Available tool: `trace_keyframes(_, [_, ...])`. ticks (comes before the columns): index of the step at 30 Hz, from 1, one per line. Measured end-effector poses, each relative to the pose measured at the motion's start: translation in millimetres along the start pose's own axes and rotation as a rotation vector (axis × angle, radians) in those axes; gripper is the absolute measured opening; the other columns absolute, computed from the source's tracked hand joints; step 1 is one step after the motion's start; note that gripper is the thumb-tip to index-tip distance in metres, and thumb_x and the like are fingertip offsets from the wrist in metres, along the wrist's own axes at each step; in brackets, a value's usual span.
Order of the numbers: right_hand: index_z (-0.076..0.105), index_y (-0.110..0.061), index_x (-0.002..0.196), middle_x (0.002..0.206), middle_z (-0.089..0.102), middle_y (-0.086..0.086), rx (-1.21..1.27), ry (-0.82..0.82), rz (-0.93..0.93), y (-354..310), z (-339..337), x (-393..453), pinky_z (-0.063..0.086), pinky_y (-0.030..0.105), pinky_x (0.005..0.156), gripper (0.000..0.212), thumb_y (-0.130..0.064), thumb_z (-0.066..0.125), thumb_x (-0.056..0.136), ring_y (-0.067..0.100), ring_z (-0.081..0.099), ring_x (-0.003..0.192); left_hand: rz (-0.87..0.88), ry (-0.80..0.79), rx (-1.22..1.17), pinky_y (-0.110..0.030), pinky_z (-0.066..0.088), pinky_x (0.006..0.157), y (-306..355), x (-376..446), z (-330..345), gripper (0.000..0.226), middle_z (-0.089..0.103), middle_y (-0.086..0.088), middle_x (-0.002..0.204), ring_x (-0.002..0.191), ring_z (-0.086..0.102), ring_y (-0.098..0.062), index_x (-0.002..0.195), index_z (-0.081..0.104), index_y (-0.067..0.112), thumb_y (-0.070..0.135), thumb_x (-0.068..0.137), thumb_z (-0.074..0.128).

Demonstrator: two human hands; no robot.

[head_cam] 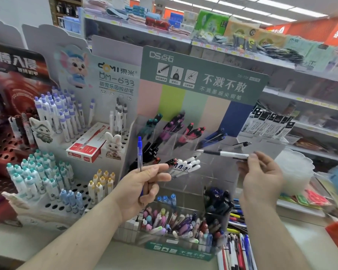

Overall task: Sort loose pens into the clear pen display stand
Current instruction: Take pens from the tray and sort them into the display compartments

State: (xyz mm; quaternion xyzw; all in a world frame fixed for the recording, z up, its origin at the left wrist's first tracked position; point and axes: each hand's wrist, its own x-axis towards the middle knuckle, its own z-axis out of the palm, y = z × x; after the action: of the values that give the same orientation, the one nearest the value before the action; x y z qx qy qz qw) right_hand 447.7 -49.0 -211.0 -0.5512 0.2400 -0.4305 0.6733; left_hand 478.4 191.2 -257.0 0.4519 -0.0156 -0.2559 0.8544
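Shop shelves [213, 45] behind; white counter [300, 240]; left hand [144, 184] grips blue pen [140, 154]; right hand [261, 174] pinches white pen [224, 153].

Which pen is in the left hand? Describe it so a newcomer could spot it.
Start at the clear pen display stand under the green sign. Just left of it, the left hand holds a blue-capped pen upright. Its clear barrel and vertical pose distinguish it from the right hand's sideways white pen.
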Motion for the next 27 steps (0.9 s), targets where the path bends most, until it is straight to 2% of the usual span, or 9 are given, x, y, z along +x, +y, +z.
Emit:
trace_keyframes(4, [0.066, -0.027, 0.092, 0.084, 0.068, -0.001, -0.089, 0.134, -0.215, -15.2, -3.7, 33.9, 0.060, 0.031, 0.078, 0.015, -0.012, 0.064, 0.095, 0.021, 0.069, 0.082, -0.013, -0.050, 0.018, -0.018, 0.022, 0.034, -1.0, 10.9, 18.2, 0.035, 0.072, -0.010, 0.085, 0.039, 0.045, -0.010, 0.109, 0.069, 0.005, 0.023, 0.081, 0.057])
trace_keyframes(9, [0.067, -0.028, 0.101, 0.102, 0.071, -0.001, -0.241, 0.195, -0.399, -22.1, -5.8, 62.1, 0.057, 0.031, 0.089, 0.010, -0.021, 0.063, 0.096, 0.016, 0.068, 0.096, -0.041, -0.092, 0.061, -0.018, 0.021, 0.036, -6.5, 20.2, 40.0, 0.026, 0.072, -0.007, 0.082, 0.039, 0.044, -0.009, 0.110, 0.066, 0.004, 0.019, 0.094, 0.051])
trace_keyframes(12, [0.070, -0.020, 0.110, 0.104, 0.070, -0.002, -0.346, 0.128, -0.439, -20.5, 1.4, 68.6, 0.053, 0.024, 0.085, 0.015, -0.019, 0.063, 0.096, 0.012, 0.064, 0.093, -0.053, -0.111, 0.078, -0.018, 0.021, 0.037, -10.5, 22.2, 46.3, 0.026, 0.071, -0.007, 0.084, 0.040, 0.044, -0.009, 0.108, 0.066, 0.005, 0.022, 0.092, 0.054])
trace_keyframes(15, [0.073, -0.017, 0.110, 0.099, 0.070, -0.005, -0.499, -0.031, -0.445, -11.1, 10.3, 72.0, 0.050, 0.024, 0.083, 0.018, -0.018, 0.065, 0.095, 0.012, 0.063, 0.091, -0.062, -0.121, 0.098, -0.020, 0.018, 0.039, -13.0, 23.3, 49.5, 0.028, 0.072, -0.008, 0.085, 0.041, 0.043, -0.008, 0.106, 0.068, 0.007, 0.024, 0.086, 0.058])
trace_keyframes(17, [0.075, -0.018, 0.109, 0.103, 0.072, -0.003, -0.607, -0.136, -0.433, -2.9, 15.2, 73.1, 0.050, 0.031, 0.092, 0.018, -0.019, 0.067, 0.094, 0.017, 0.064, 0.101, -0.067, -0.127, 0.108, -0.020, 0.017, 0.040, -13.3, 23.9, 50.3, 0.024, 0.072, -0.008, 0.085, 0.041, 0.044, -0.009, 0.105, 0.069, 0.007, 0.019, 0.092, 0.053])
trace_keyframes(19, [0.076, -0.021, 0.108, 0.110, 0.072, 0.001, -0.748, -0.209, -0.422, 3.8, 18.5, 72.8, 0.044, 0.040, 0.100, 0.018, -0.022, 0.067, 0.093, 0.025, 0.056, 0.114, -0.071, -0.133, 0.107, -0.019, 0.019, 0.038, -13.4, 24.3, 50.6, 0.024, 0.072, -0.009, 0.085, 0.041, 0.044, -0.009, 0.106, 0.069, 0.005, 0.017, 0.095, 0.051])
trace_keyframes(23, [0.075, -0.025, 0.111, 0.122, 0.065, 0.005, -0.857, -0.194, -0.391, 6.8, 20.0, 70.3, 0.037, 0.043, 0.104, 0.020, -0.025, 0.066, 0.093, 0.030, 0.044, 0.123, -0.081, -0.137, 0.138, -0.017, 0.022, 0.036, -14.0, 20.7, 50.2, 0.024, 0.072, -0.010, 0.084, 0.042, 0.045, -0.009, 0.110, 0.067, 0.002, 0.014, 0.096, 0.051])
trace_keyframes(25, [0.075, -0.022, 0.112, 0.125, 0.060, 0.008, -0.843, -0.137, -0.480, 6.6, 19.4, 64.4, 0.037, 0.045, 0.105, 0.023, -0.019, 0.067, 0.091, 0.031, 0.045, 0.122, -0.091, -0.131, 0.160, -0.017, 0.023, 0.036, -15.0, 18.7, 47.9, 0.024, 0.072, -0.010, 0.085, 0.042, 0.045, -0.008, 0.112, 0.066, 0.001, 0.012, 0.098, 0.051])
trace_keyframes(27, [0.074, -0.016, 0.110, 0.115, 0.062, 0.007, -0.724, -0.100, -0.638, 6.0, 19.7, 48.1, 0.043, 0.040, 0.097, 0.025, -0.007, 0.068, 0.087, 0.029, 0.054, 0.109, -0.101, -0.129, 0.173, -0.016, 0.024, 0.036, -15.4, 17.8, 46.0, 0.024, 0.072, -0.011, 0.085, 0.042, 0.046, -0.008, 0.113, 0.066, 0.001, 0.012, 0.098, 0.052])
